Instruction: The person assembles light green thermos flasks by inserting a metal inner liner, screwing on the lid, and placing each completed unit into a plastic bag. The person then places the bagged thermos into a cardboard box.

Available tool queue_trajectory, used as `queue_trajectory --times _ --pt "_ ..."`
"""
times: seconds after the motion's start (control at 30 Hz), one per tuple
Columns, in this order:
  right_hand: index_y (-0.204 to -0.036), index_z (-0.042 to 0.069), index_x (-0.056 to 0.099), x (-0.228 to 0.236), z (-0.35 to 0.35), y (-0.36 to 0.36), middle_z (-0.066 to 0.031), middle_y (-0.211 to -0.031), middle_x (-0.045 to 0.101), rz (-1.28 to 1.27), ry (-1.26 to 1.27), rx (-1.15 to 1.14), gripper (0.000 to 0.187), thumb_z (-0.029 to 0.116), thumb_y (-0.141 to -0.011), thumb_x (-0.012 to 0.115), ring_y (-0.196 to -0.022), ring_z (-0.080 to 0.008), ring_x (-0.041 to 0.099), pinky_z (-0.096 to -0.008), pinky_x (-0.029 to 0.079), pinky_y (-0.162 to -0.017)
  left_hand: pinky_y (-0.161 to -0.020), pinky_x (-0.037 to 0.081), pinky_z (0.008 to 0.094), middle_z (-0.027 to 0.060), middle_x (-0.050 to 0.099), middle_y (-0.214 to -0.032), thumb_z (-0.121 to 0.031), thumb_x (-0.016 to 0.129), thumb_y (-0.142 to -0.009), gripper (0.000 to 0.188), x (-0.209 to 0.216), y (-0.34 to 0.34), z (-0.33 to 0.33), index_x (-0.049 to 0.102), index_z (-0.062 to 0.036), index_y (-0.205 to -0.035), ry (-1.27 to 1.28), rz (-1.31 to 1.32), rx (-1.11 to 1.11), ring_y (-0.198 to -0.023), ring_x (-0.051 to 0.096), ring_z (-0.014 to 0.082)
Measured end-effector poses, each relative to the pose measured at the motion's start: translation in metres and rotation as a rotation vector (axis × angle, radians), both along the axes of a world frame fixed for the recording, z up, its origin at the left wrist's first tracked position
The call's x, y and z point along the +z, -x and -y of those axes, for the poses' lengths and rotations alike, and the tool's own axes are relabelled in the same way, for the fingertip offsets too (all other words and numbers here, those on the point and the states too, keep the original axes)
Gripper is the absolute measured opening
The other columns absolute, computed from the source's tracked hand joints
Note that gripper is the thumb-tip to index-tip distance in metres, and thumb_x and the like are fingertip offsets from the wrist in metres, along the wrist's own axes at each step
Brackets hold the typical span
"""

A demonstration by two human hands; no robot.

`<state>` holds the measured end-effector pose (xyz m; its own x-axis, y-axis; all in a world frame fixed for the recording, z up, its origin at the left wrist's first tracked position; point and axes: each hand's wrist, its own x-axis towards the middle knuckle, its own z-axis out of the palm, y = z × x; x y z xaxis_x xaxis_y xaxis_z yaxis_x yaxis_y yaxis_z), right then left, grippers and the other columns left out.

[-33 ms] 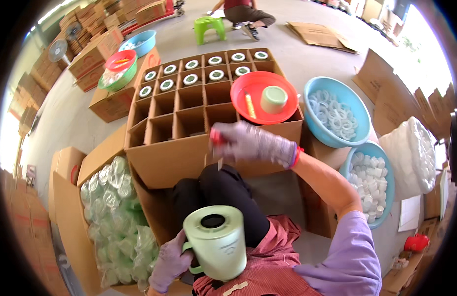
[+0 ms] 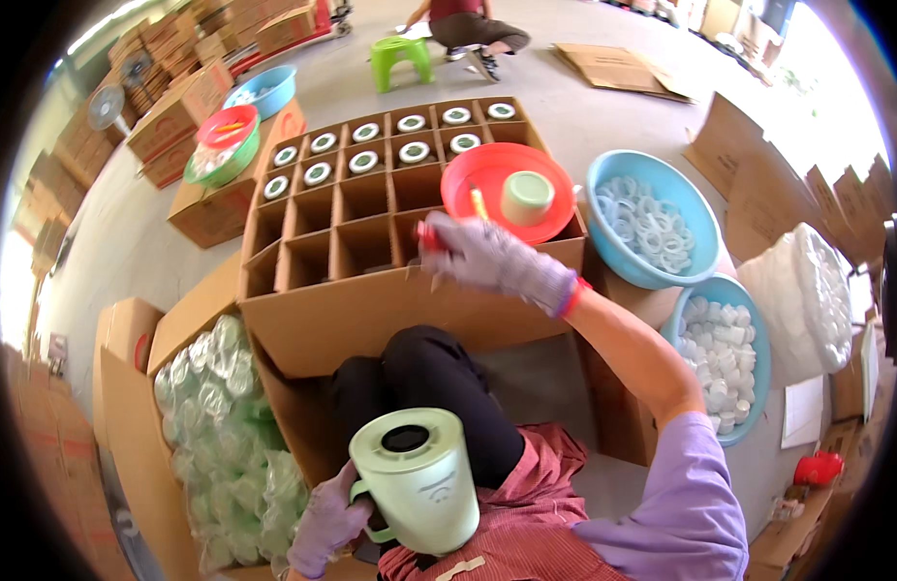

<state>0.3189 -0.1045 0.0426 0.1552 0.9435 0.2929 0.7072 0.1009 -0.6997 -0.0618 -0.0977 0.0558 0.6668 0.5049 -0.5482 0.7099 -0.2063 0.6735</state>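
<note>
In my left hand (image 2: 329,521) I grip the handle of a mint-green jug (image 2: 424,508), which rests tilted at my lap. Its lid has a round dark opening facing up. My right hand (image 2: 497,254) is closed around a small red object (image 2: 430,237), mostly hidden by the fingers and a little blurred. That hand is over the front edge of a divided carton (image 2: 400,324), near a red basin (image 2: 571,179). In this basin are a mint-green cup-shaped piece (image 2: 529,198) and a yellow stick-like thing (image 2: 479,204). Both hands wear pale gloves.
White-and-green round tops (image 2: 362,162) fill the carton's far cells. Blue basins of clear rings (image 2: 647,223) and white caps (image 2: 717,358) stand at right. Bagged green items (image 2: 231,455) lie in a carton at left. Beyond are a green stool (image 2: 402,63) and a person (image 2: 468,34).
My right hand has moved slightly away from me, nearer the red basin, still holding the red object. The whole view has shifted a little. My left hand keeps its grip on the jug.
</note>
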Motion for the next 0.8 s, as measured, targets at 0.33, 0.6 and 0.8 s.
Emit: queue_trajectory --times 0.33,0.6,0.8 --pt "-0.105 0.003 0.061 -0.032 -0.008 -0.087 -0.0175 -0.098 0.068 0.611 0.207 -0.509 0.027 0.027 -0.094 0.055 -0.090 -0.0352 0.070 -0.0460 0.057 -0.078 -0.090 0.049 0.0413 0.0142 0.066 -0.120 -0.020 0.060 -0.083 0.058 -0.038 0.032 -0.040 0.051 -0.0035 -0.138 0.337 0.155 0.124 -0.103 0.064 0.0271" --pt "-0.104 0.004 0.064 -0.091 0.263 -0.164 -0.0200 -0.107 0.064 0.520 0.089 -1.403 0.026 0.021 -0.085 0.067 -0.100 -0.0372 0.062 -0.0434 0.050 -0.089 -0.109 0.037 0.0554 0.0149 0.052 -0.142 -0.043 0.067 -0.088 0.070 -0.124 0.090 -0.036 0.047 -0.0052 -0.143 0.690 0.658 0.878 -0.129 0.049 0.0389" --pt "-0.122 0.012 0.061 -0.187 0.392 -0.181 -0.0285 -0.130 0.046 0.268 0.317 -1.346 0.042 0.017 -0.081 0.070 -0.117 -0.0455 0.052 -0.0465 0.046 -0.103 -0.103 0.049 0.0464 0.0154 0.055 -0.139 -0.028 0.051 -0.096 0.049 -0.160 0.059 -0.020 0.049 0.0006 -0.136 0.850 1.099 0.738 -0.127 0.054 0.0303"
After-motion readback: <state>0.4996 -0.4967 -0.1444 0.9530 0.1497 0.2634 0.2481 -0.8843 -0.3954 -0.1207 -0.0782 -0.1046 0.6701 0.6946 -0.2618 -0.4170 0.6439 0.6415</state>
